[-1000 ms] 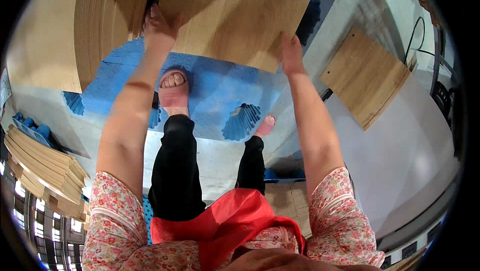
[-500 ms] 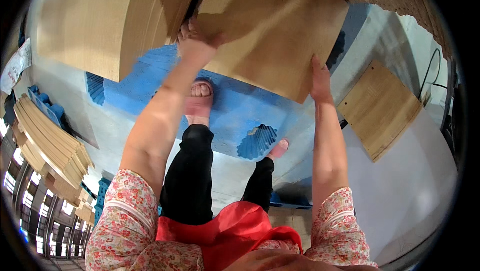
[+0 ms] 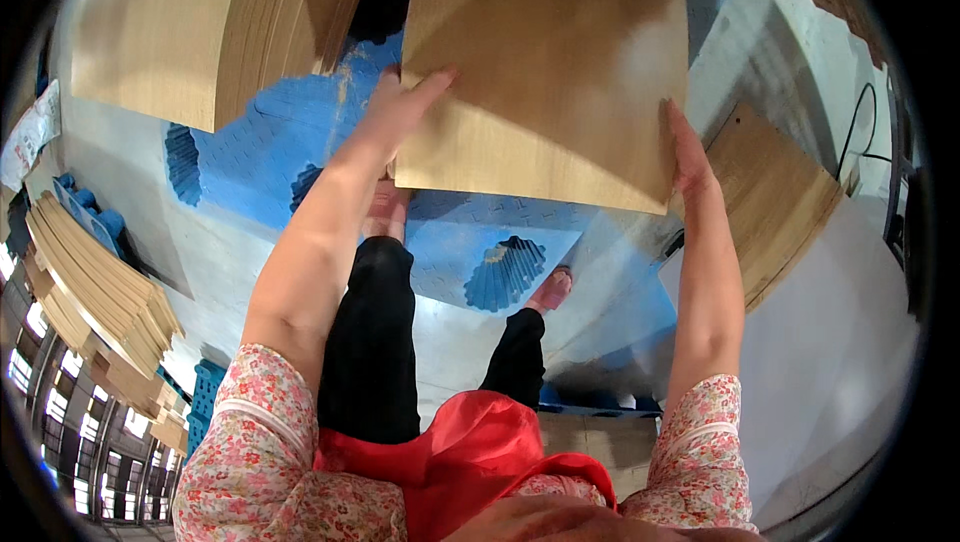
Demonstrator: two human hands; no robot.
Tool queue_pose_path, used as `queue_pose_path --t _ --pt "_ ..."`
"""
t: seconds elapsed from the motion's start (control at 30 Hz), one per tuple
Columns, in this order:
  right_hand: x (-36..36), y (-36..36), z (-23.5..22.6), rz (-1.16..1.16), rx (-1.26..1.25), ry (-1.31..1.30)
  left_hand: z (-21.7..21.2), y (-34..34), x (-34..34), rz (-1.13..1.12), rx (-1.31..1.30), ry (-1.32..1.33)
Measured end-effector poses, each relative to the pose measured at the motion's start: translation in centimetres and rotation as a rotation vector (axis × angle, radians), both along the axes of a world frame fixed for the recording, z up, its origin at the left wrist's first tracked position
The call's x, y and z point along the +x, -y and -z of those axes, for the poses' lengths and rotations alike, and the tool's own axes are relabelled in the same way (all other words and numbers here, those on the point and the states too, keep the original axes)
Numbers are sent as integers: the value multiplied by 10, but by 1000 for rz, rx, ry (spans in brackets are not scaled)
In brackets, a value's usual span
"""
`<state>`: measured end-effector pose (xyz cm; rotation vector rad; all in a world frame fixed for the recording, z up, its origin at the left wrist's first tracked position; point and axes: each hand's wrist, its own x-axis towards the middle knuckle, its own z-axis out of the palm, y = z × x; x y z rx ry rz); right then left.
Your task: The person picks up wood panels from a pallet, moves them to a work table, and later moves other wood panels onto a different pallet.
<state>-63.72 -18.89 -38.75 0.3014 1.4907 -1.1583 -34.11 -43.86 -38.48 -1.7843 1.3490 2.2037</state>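
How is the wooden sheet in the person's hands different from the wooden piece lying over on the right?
The held sheet is lifted, gripped at its edges by the left hand and right hand; the board on the right lies untouched on the pale surface. The held sheet looks larger and nearer. Both are flat, light-brown wood.

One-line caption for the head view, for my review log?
Both hands, left hand and right hand, grip opposite edges of a thin wood sheet above a blue pallet, stacked sheets nearby.
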Motion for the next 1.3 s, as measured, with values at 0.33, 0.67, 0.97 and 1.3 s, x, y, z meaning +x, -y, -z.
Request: queue_pose_path --t 0.33,0.67,0.97,1.3 --pt "38 -66 -100 -167 226 -299 -150 -65 16 207 -50 138" --pt "212 -184 -317 82 227 -313 -377 -128 124 255 -53 132" --pt "239 -151 -460 161 -178 -528 -568 -144 185 81 -409 -50" --pt "216 -136 -615 505 -571 -928 -786 -147 171 317 -1404 -231"
